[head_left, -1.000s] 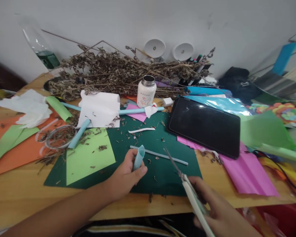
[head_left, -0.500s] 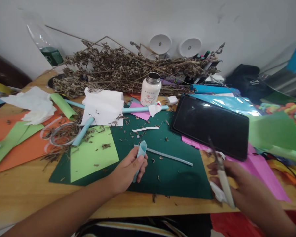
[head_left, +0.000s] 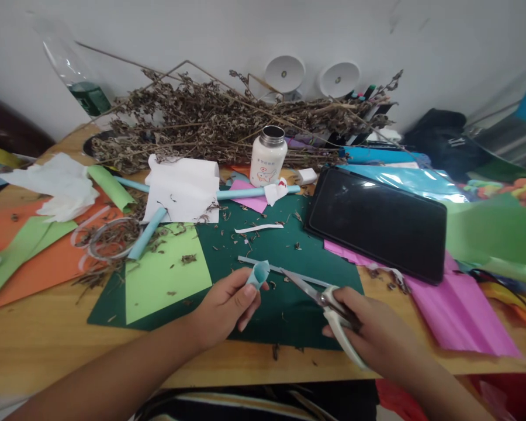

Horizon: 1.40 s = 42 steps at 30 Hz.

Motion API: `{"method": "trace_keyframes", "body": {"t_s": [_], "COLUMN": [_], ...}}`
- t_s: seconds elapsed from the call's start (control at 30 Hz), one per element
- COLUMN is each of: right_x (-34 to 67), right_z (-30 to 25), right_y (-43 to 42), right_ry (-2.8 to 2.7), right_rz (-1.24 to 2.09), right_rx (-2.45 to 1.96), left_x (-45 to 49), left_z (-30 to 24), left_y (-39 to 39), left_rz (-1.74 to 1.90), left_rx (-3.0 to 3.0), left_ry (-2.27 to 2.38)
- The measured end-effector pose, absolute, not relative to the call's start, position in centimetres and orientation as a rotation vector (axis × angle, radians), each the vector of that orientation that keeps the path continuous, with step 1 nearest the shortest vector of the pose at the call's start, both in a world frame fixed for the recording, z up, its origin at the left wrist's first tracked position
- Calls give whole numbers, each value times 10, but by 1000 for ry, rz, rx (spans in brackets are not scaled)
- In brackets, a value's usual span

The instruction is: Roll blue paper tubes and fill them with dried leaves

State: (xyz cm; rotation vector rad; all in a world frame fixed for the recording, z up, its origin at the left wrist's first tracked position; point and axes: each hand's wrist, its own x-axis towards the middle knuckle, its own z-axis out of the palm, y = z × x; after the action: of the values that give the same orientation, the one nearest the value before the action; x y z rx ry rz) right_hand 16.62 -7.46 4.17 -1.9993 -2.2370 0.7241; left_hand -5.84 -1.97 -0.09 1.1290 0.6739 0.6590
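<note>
My left hand [head_left: 234, 301] is closed around a light blue paper tube [head_left: 259, 275], whose open end tilts up between thumb and fingers. In my right hand [head_left: 368, 318] is a pair of scissors [head_left: 322, 298] with white handles. Their blades point left toward the tube, a short way apart from it. Below the blades a thin translucent stick [head_left: 254, 261] lies on the green cutting mat [head_left: 298, 327], partly covered by the scissors. A curled white paper strip [head_left: 259, 228] rests farther back on the mat.
A black tablet [head_left: 377, 222] lies at right over pink paper [head_left: 456, 316]. Behind the mat stands an uncapped white bottle [head_left: 269, 156]. Dried plant stems [head_left: 210, 120] spread along the wall. Bright green paper [head_left: 166, 280], white paper [head_left: 182, 190] and another blue tube [head_left: 148, 234] are at left.
My right hand has moved left with the scissors, from beside the tablet to over the mat near the tube. The tube's open end has shifted slightly right and tipped toward the camera.
</note>
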Motion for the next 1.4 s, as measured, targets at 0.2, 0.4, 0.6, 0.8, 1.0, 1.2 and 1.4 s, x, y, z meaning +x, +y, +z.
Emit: {"method": "trace_keyframes", "body": {"t_s": [0.2, 0.4, 0.6, 0.8, 1.0, 1.2, 1.4], "right_x": [158, 154, 146, 145, 151, 156, 161], "right_z": [44, 50, 49, 49, 53, 54, 52], "right_y": [-80, -82, -80, -76, -71, -69, -68], "right_ry": [-2209, -2170, -2204, -2218, -2236, -2259, -2268], "right_rz": [920, 1059, 1137, 1164, 1139, 1206, 1265], "right_rx": [-1992, -1915, -1847, -1872, -1917, -1922, -1946], "left_x": [-59, -57, -58, -59, -58, -58, -58], "left_z": [3, 3, -1, 3, 5, 6, 8], "left_y": [-20, -21, -21, -19, -18, -17, -15], "left_rz": [646, 621, 581, 532, 496, 452, 384], "left_rx": [1107, 1148, 1210, 1309, 1261, 1282, 1341], "left_ry": [680, 746, 727, 699, 701, 740, 716]}}
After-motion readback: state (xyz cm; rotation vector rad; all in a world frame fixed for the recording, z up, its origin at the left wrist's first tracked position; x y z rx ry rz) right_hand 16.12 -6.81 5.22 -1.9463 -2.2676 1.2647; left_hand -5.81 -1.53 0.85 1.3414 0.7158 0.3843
